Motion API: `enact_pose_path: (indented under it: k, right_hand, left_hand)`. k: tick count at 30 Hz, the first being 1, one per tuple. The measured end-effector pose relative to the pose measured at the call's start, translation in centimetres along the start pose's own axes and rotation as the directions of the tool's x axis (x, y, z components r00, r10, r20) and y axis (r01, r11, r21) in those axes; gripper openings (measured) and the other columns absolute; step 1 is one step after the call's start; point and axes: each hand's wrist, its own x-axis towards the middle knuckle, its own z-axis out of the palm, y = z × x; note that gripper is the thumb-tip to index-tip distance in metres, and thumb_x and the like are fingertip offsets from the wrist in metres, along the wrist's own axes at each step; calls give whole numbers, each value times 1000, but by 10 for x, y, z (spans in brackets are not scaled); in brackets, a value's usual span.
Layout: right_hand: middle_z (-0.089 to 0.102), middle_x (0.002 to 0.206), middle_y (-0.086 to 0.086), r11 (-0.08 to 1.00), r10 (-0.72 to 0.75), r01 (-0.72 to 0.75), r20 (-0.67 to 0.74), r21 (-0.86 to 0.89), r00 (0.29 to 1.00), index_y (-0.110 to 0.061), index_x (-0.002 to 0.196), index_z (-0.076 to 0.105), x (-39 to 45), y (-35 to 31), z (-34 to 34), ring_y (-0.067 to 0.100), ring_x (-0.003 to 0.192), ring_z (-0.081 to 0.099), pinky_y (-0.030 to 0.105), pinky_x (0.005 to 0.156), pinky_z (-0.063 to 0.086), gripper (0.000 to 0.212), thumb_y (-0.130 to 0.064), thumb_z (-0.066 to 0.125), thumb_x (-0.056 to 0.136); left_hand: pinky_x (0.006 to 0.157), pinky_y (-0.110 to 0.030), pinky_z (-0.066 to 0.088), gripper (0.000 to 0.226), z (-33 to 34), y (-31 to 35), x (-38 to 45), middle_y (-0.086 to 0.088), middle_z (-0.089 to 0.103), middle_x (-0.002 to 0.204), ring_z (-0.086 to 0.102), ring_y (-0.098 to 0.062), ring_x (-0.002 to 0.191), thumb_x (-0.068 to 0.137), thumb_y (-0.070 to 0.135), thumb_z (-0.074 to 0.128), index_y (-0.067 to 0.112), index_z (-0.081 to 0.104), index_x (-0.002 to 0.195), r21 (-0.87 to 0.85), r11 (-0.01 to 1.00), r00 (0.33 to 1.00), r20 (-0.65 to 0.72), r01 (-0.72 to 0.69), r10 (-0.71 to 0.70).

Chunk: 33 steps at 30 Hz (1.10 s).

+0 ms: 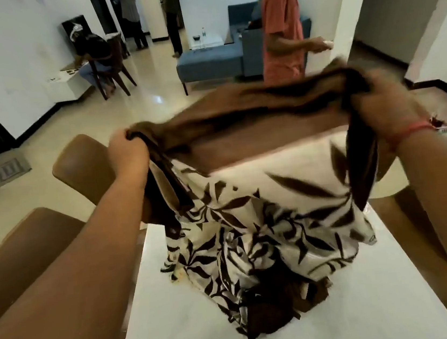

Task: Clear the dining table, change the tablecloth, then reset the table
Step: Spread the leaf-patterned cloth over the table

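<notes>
Both hands are up over the white worktop, held well apart, and each is clamped on the top edge of the tablecloth. The left hand has its fingers curled tight round a bunched corner of the cloth; the right hand, blurred, grips the opposite corner, with a red band round its wrist. Between the two hands the brown border of the cloth stretches in a sagging line, and below it the cream fabric with dark leaf shapes hangs down, its lower part lying crumpled in a heap on the worktop near the middle. The rest of the worktop surface shows bare and glossy around the heap. Brown padded chairs stand along the left side of the worktop, and another shows at the right edge. Beyond the far end a person in an orange shirt stands facing right. Further back there is a blue sofa, and at the left a seated person leans over a low white shelf by the wall.
</notes>
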Motion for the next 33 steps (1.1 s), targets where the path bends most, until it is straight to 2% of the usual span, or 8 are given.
enact_pose_path:
  k: [4, 8, 12, 19, 23, 26, 29, 33]
  right_hand:
    - [66, 89, 2, 952, -28, 167, 470, -257, 882, -15, 97, 73, -28, 0, 49, 26, 92, 61, 27, 80, 41, 22, -4, 58, 85]
    - [68, 90, -6, 960, -83, 212, 542, -181, 836, -23, 91, 71, -50, -22, 95, 20, 90, 61, 30, 85, 47, 18, -11, 58, 87]
    - [68, 87, -1, 965, -173, 249, 510, -84, 843, -20, 89, 68, -59, -45, 120, 20, 83, 59, 28, 76, 47, 28, 2, 52, 82]
    - [64, 92, -6, 897, 51, 323, 796, -303, 603, -21, 98, 72, -49, 32, 94, 15, 91, 57, 26, 79, 39, 12, -28, 63, 94]
    - [66, 100, -4, 896, 209, 161, 712, -415, 671, -25, 89, 69, -52, 81, 74, 10, 88, 58, 20, 73, 41, 12, -18, 60, 94]
    - [63, 106, -6, 975, 124, 44, 694, -219, 709, -22, 101, 66, -72, 76, 102, 12, 91, 61, 26, 83, 51, 11, -21, 68, 90]
    - [55, 136, -2, 944, 194, 122, 817, -306, 543, -25, 136, 50, -108, 74, 156, 19, 120, 54, 33, 105, 42, 56, -37, 69, 85]
    - [48, 146, 5, 868, 364, 127, 789, -480, 495, -29, 145, 40, -160, 102, 207, 29, 128, 51, 47, 110, 39, 67, -46, 64, 84]
  left_hand:
    - [78, -29, 40, 27, 24, -18, -25, -5, 64, 101, 59, -25, 97, 87, 6, 48, 17, 64, 105, 191, 964, 910, 404, -186, 96]
    - [94, -16, 45, 32, 50, -1, -71, 19, 64, 109, 58, 6, 98, 90, 18, 64, 30, 64, 120, 3, 935, 602, 766, -353, 225]
    - [96, -32, 49, 35, 62, 8, -104, 10, 72, 108, 65, -9, 103, 80, 23, 61, 30, 69, 113, -123, 939, 349, 906, -321, 238]
    - [89, -34, 52, 38, 25, -40, -51, 0, 75, 93, 70, -20, 94, 93, -7, 51, 23, 75, 94, -166, 986, 510, 848, -1, 144]
    - [95, -40, 54, 38, 5, -76, -25, -11, 74, 108, 65, -36, 112, 96, -7, 48, 18, 72, 110, -224, 929, 651, 759, 295, -24]
    - [98, -41, 52, 44, 9, -79, -33, -12, 73, 111, 68, -33, 107, 91, -12, 50, 19, 75, 107, -71, 981, 484, 874, 178, -25]
    - [91, -35, 53, 43, 27, -67, -46, -4, 74, 102, 68, -25, 100, 81, -7, 50, 25, 75, 94, 189, 966, 314, 941, -175, -127]
    - [91, -37, 48, 30, 44, -60, -65, 4, 66, 104, 59, -22, 101, 80, 9, 54, 33, 66, 93, 347, 773, 320, 927, -530, -196]
